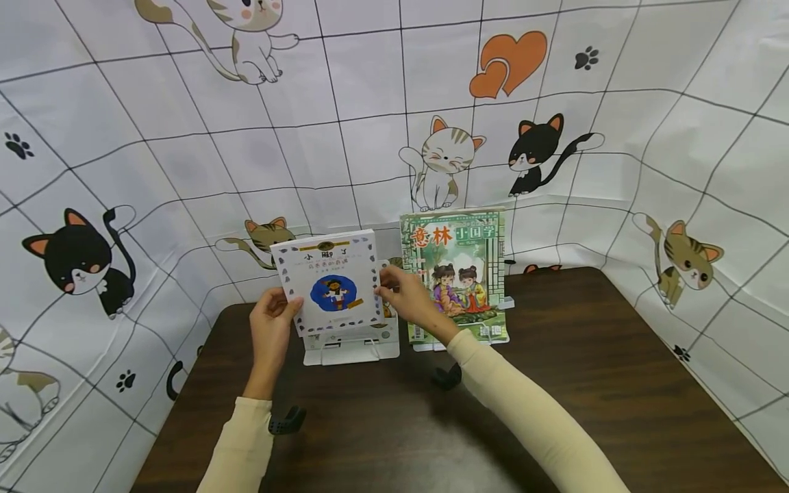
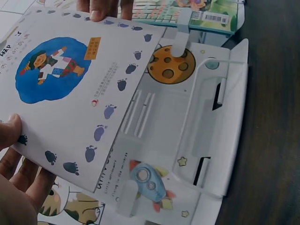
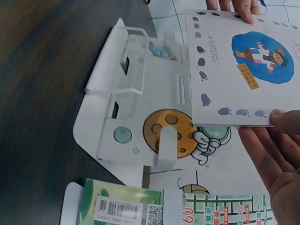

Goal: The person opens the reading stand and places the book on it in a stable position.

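A white picture book (image 1: 333, 281) with a blue oval and small footprints on its cover is held up by both hands. My left hand (image 1: 272, 325) grips its left edge, thumb on the cover and fingers behind. On the opposite edge, my right hand (image 1: 409, 298) pinches it the same way. Behind and below the book stands a white book stand (image 2: 215, 126), printed with an orange moon and a rocket, with a clear front bar. The book's lower edge is above the stand's ledge, and the stand's upper part is hidden by the book in the head view.
To the right, a green magazine (image 1: 456, 274) with two cartoon children leans upright on a second stand (image 1: 425, 347). Both stands are on a dark wooden table (image 1: 555, 397). A white cloth (image 1: 345, 123) with cats and grid lines hangs behind and at both sides.
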`<action>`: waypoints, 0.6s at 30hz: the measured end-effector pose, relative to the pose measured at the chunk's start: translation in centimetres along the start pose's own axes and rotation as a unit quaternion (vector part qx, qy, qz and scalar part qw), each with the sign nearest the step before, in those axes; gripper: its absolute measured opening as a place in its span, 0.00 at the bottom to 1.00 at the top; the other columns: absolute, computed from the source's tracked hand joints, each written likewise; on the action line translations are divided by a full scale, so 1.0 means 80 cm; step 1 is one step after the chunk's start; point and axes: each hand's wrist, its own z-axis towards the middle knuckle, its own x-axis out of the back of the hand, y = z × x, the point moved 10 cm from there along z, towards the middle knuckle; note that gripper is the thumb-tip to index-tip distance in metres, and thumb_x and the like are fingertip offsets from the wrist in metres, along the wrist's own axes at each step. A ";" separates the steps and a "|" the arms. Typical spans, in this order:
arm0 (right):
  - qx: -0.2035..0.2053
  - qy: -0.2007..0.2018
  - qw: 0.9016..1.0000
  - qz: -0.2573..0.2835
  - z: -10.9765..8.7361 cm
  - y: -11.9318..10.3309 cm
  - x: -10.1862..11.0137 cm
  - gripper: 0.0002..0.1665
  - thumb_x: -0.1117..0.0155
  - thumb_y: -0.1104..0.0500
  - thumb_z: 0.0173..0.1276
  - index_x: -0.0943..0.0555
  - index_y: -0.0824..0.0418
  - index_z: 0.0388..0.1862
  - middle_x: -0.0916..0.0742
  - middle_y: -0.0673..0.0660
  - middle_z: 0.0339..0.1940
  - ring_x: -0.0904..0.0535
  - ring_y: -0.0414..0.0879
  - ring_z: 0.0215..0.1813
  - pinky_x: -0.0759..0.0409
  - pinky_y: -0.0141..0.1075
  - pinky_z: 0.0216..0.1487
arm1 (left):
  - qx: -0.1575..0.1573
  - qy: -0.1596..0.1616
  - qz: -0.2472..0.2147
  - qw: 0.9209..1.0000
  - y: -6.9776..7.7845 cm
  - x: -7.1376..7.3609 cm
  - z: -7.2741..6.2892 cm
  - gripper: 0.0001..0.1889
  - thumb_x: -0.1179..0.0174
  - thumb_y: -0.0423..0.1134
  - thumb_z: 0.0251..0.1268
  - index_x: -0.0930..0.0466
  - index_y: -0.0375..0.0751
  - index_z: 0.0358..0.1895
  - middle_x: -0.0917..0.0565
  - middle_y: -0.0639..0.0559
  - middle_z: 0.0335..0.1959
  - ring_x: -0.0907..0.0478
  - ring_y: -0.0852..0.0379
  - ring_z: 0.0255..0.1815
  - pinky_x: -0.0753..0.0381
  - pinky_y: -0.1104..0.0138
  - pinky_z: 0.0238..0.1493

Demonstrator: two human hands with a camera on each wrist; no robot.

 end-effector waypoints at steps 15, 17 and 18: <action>-0.001 0.034 0.999 -0.037 0.015 0.006 0.009 0.14 0.31 0.62 0.77 0.17 0.63 0.58 0.08 0.60 0.49 0.09 0.54 0.52 0.11 0.46 0.49 | 0.007 0.001 0.029 1.000 -0.006 -0.020 0.025 0.14 0.33 0.23 0.69 0.19 0.18 0.53 0.15 0.20 0.48 0.18 0.70 0.34 0.20 0.80 0.40; -0.007 0.032 0.999 -0.043 0.015 0.010 0.006 0.13 0.31 0.62 0.77 0.17 0.62 0.57 0.08 0.59 0.49 0.09 0.54 0.52 0.11 0.45 0.49 | 0.011 -0.002 0.030 0.999 -0.011 -0.020 0.027 0.13 0.32 0.23 0.69 0.19 0.18 0.52 0.15 0.21 0.48 0.18 0.70 0.35 0.20 0.80 0.40; -0.009 0.031 0.998 -0.045 0.016 0.013 0.004 0.13 0.31 0.61 0.77 0.17 0.62 0.57 0.08 0.59 0.49 0.09 0.53 0.52 0.11 0.45 0.49 | 0.014 -0.001 0.035 0.999 -0.014 -0.020 0.027 0.13 0.31 0.24 0.69 0.17 0.20 0.52 0.14 0.22 0.48 0.18 0.70 0.35 0.20 0.80 0.40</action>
